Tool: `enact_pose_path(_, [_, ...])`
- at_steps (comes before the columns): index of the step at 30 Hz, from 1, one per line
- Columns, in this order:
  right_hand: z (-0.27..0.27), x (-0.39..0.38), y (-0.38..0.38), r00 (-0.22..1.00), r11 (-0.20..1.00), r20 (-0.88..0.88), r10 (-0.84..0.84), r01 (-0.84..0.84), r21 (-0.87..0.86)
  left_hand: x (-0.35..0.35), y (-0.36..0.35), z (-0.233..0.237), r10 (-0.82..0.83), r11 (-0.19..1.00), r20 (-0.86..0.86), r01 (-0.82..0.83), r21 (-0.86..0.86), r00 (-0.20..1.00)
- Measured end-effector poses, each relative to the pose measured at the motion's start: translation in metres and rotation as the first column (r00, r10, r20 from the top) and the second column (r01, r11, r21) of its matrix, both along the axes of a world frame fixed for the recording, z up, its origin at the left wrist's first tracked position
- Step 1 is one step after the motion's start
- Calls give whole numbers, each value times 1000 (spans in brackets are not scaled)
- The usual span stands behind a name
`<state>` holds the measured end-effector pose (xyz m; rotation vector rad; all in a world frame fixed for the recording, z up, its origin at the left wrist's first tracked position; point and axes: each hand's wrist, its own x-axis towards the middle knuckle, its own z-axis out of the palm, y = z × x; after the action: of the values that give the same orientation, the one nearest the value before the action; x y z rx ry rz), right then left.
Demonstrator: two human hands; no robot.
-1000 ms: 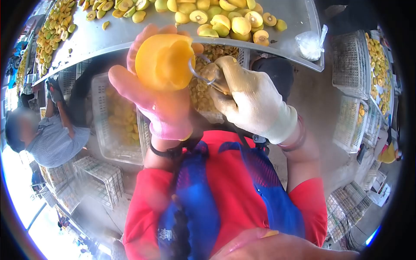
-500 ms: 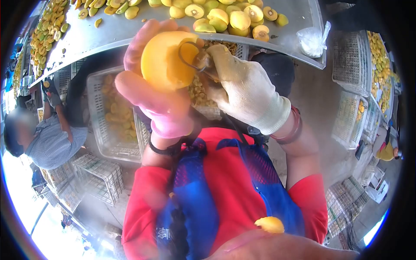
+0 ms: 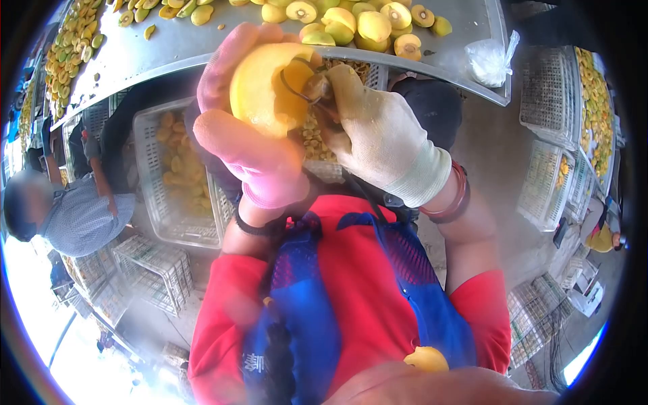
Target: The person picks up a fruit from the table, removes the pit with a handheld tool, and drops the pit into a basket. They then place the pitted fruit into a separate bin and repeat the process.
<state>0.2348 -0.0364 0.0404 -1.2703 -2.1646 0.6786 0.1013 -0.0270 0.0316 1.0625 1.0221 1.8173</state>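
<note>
While the left hand (image 3: 253,145), in a pink glove, cups a yellow fruit (image 3: 263,91) close to the camera, its grip is closed around the fruit from behind and below, with the thumb pressed along the near side. The fruit sits above the near edge of the counter (image 3: 202,47), with its cut face turned toward the right hand (image 3: 378,131). That hand wears a pale glove, and its grip is shut tight on a tool (image 3: 300,84), a wire loop whose end lies against the cut flesh. The gloved fingertips bunch just beside the fruit.

On the counter beyond lie many halves (image 3: 358,23), some showing their pits, and a clear bag (image 3: 489,61) rests near its right corner. Under the hands a crate (image 3: 169,175) holds more yellow pieces. Another person (image 3: 74,216) in a grey shirt bends at the left, well apart from the hands. A small scrap (image 3: 426,358) of yellow fruit lies low in view against the blue apron (image 3: 317,317)
</note>
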Motion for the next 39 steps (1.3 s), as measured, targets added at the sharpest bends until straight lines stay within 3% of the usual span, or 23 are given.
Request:
enact_pose_path(18, [3,5,-13,971,968,-233,49,-103,-228,-11,0,-3,-161,974,-136,179,139,978])
enact_pose_path(19, [5,6,-13,970,960,-236,50,-112,-257,-10,0,-2,-163,975,-114,178,136,980])
enact_pose_path(22, [-4,3,-15,946,986,-315,79,-121,-114,-5,-3,-2,-145,984,-11,145,106,989])
enact_pose_path(24, [-5,5,-16,939,984,-335,83,-130,-121,-1,0,1,-330,917,173,272,293,928])
enact_pose_path(25, [-6,5,-16,934,983,-347,86,-137,-124,-1,1,0,-327,920,217,257,296,920])
enact_pose_path(26, [-6,5,-16,935,978,-342,91,-149,-146,-1,1,-1,-322,923,260,241,299,910])
enact_pose_path(28, [-5,7,-16,939,968,-328,103,-170,-183,0,-1,-10,-111,990,260,82,118,959])
enact_pose_path(31, [1,6,-20,936,946,-341,85,-183,-267,-5,-1,-14,-223,970,327,176,168,918])
enact_pose_path(34, [-11,6,-21,871,910,-485,79,-262,-323,-10,2,-17,-323,941,353,257,222,878])
enact_pose_path(39, [1,10,-20,841,755,-540,33,-375,-537,-8,-1,-15,-366,923,371,282,263,853])
